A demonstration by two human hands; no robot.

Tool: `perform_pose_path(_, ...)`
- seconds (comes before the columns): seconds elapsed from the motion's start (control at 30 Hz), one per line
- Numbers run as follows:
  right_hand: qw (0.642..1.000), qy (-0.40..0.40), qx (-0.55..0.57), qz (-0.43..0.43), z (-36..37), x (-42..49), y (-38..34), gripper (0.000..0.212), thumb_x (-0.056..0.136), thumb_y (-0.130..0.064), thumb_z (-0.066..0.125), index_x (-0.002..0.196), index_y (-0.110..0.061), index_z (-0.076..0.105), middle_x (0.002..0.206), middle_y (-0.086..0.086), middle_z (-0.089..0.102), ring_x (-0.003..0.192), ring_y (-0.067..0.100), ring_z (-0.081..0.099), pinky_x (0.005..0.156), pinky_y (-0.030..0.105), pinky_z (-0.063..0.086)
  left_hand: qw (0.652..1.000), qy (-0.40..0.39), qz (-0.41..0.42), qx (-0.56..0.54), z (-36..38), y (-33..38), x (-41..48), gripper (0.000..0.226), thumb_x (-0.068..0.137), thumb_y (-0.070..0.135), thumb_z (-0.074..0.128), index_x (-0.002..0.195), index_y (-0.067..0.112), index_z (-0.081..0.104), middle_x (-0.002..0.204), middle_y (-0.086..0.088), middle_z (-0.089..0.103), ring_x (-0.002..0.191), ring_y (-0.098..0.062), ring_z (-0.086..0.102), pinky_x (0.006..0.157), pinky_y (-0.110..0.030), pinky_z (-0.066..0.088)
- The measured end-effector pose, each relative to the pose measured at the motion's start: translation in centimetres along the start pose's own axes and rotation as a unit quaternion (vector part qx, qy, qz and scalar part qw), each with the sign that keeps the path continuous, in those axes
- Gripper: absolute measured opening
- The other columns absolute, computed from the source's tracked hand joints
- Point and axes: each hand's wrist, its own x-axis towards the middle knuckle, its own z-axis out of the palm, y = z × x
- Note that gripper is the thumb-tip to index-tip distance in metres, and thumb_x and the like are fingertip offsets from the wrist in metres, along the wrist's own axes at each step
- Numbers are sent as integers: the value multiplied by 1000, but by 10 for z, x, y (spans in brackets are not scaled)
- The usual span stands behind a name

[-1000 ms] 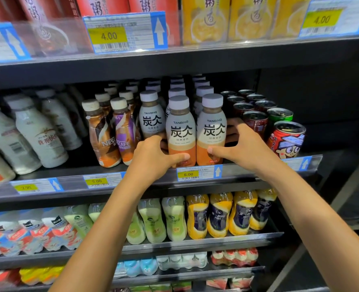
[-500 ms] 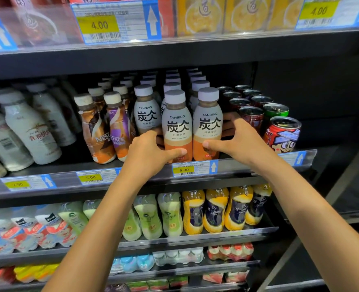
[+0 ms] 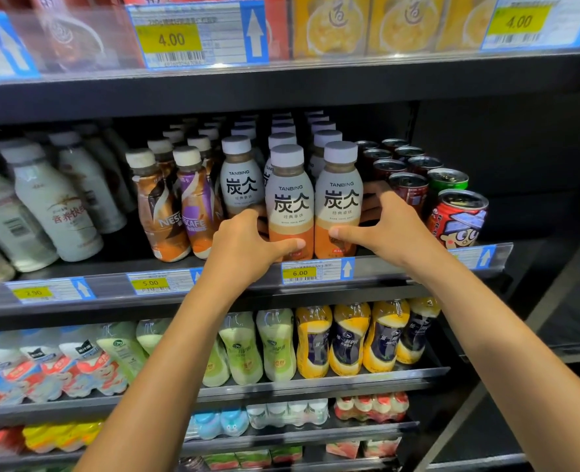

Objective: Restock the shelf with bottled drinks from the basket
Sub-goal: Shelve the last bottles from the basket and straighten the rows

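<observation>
Two grey-capped Tanbing latte bottles stand side by side at the front of the middle shelf (image 3: 400, 267): a left bottle (image 3: 290, 199) and a right bottle (image 3: 341, 195). My left hand (image 3: 244, 247) wraps the left bottle's base, thumb across its orange lower band. My right hand (image 3: 383, 226) wraps the right bottle from the right, thumb on its front, fingers behind. More Tanbing bottles (image 3: 239, 178) line up behind them. The basket is out of view.
Nescafe bottles (image 3: 179, 206) and white milk bottles (image 3: 53, 202) stand to the left. Red and green cans (image 3: 458, 219) sit right of my right hand. Price tags (image 3: 312, 271) run along the shelf edge. Lower shelves hold green and yellow bottles (image 3: 349, 338).
Both hands stay on the two front bottles. The view has shifted slightly, so the shelf sits a little higher and to the left in the frame.
</observation>
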Motion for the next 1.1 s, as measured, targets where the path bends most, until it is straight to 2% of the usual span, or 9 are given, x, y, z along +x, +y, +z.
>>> perform_pose_path(0.13,1000,17,-14,8,-1,-9,-11,80,74,-43,85,140,-20,45,118,-10,58,104,7,54,75,15,42,1000,-22,-1,-4,-4,2,-3,66,65,64,80,107,16,64,101,3,71,91,-16,66,81,-37,57)
perform_pose_path(0.2,993,111,-25,-22,2,-22,-18,75,75,-51,81,135,-19,50,117,-8,59,104,10,56,82,26,48,1000,-27,7,-13,-12,2,-7,67,70,66,74,114,17,66,105,3,71,96,-16,65,85,-37,55)
perform_pose_path(0.27,967,231,-30,-103,11,-38,-29,51,83,-46,76,121,-16,60,107,-2,64,94,14,60,78,33,53,999,-7,19,-34,-28,2,-11,57,80,59,69,120,19,67,109,4,72,98,-12,66,91,-37,55)
perform_pose_path(0.33,939,283,-22,-193,24,-52,-46,24,91,-33,71,104,-14,65,92,0,65,83,16,62,74,37,53,997,33,26,-64,-50,-5,-15,30,87,45,69,107,22,72,97,8,74,87,-9,68,88,-38,56)
perform_pose_path(0.4,938,268,-9,-219,42,-59,-66,15,93,-28,69,93,-13,68,81,0,66,74,16,62,70,38,51,993,82,10,-83,-72,-18,-17,14,88,38,69,88,25,72,79,11,71,77,-12,69,81,-40,58)
perform_pose_path(0.53,976,150,-7,-159,80,-54,-110,18,89,-38,69,92,-22,62,76,-5,61,72,19,61,71,42,52,986,155,-55,-16,-107,-56,-15,28,80,47,75,80,21,65,75,10,64,79,-16,63,72,-30,46)
perform_pose_path(0.7,982,35,-176,-57,126,-29,-139,42,87,-53,66,100,-19,45,105,6,63,101,31,59,72,36,38,981,80,-139,110,-116,-93,-2,75,63,69,78,108,13,55,102,-8,63,99,-30,60,77,-38,50)
perform_pose_path(0.87,968,-6,-252,-7,157,-11,-145,54,86,-59,66,109,-10,59,117,14,63,111,39,58,74,37,38,988,48,-102,101,-112,-98,14,84,61,66,81,114,10,48,103,-13,68,95,-35,65,73,-38,53)
perform_pose_path(1.1,959,4,-283,-6,170,1,-145,54,86,-58,65,102,-6,67,110,17,67,105,40,61,72,36,39,997,43,-58,22,-115,-110,22,66,67,49,85,106,15,44,94,-4,64,86,-27,63,69,-32,46)
